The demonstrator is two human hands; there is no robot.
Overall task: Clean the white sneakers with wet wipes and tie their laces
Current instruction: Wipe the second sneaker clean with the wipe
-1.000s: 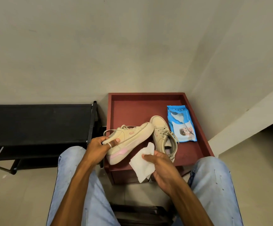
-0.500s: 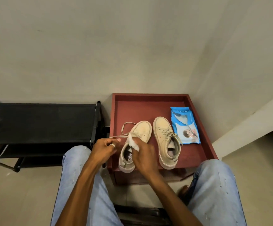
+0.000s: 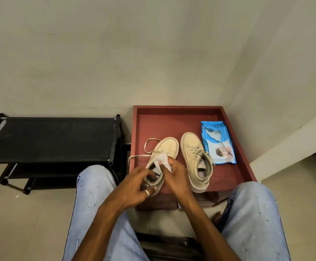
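Here I see the left hand (image 3: 134,185) curled round the heel of the sneaker (image 3: 169,147) — blurred. The right hand (image 3: 176,178) pinches the wet wipe (image 3: 161,159) at its eleven o'clock.

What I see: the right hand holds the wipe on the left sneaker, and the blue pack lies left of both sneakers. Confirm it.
Wrong in one point. The head view shows the blue pack lying right of the right sneaker, not left of both. The right hand does hold the wipe on the left sneaker.
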